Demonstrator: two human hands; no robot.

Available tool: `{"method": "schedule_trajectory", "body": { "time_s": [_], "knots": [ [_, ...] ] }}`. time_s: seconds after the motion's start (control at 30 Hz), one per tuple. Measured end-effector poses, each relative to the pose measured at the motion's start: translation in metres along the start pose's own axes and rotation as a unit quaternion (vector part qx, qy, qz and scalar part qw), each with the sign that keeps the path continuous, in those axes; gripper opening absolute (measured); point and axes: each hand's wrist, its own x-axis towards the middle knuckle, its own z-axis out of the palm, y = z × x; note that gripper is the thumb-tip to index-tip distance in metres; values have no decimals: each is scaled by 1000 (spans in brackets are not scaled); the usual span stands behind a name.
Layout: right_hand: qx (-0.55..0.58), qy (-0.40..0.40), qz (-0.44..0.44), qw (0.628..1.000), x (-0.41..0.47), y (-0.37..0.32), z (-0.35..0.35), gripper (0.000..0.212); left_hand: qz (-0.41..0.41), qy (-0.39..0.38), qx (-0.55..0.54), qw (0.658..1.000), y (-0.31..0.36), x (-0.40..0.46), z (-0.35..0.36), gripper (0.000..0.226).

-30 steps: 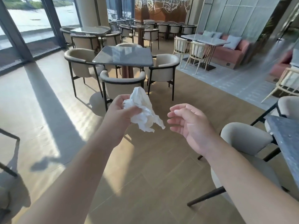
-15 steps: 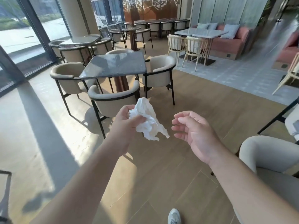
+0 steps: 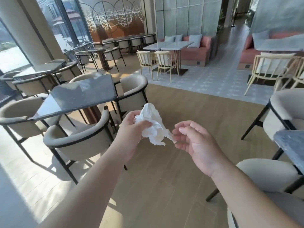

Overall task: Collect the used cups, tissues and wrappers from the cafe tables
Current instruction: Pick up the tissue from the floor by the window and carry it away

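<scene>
- Left hand [image 3: 131,127] reaches forward, thumb and fingers clamped on a crumpled white tissue [image 3: 152,125].
- Right hand [image 3: 195,142], fingers loosely curled apart, touches the tissue's right tip.

A dark stone-topped table [image 3: 79,94] ringed by beige armchairs [image 3: 79,142] stands on wooden flooring [image 3: 164,186], pink sofas [image 3: 195,51] beyond.

wood-plank floor [image 3: 189,112], dark stone-top table [image 3: 79,96] standing on it at left, beige tub chairs [image 3: 82,142] around the table, second dark table corner [image 3: 291,145] at right edge
</scene>
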Motion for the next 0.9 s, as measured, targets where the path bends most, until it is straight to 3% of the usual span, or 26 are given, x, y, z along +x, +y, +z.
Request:
{"method": "schedule_trajectory", "body": {
  "time_s": [0.33,0.9],
  "knots": [
    [-4,74,-10,997,113,-7,-46,17,-13,-57,-26,998,-20,141,39,47],
    [-55,149,-29,987,427,-34,-91,17,-30,-147,-69,986,-11,493,93,38]
  ]
}}
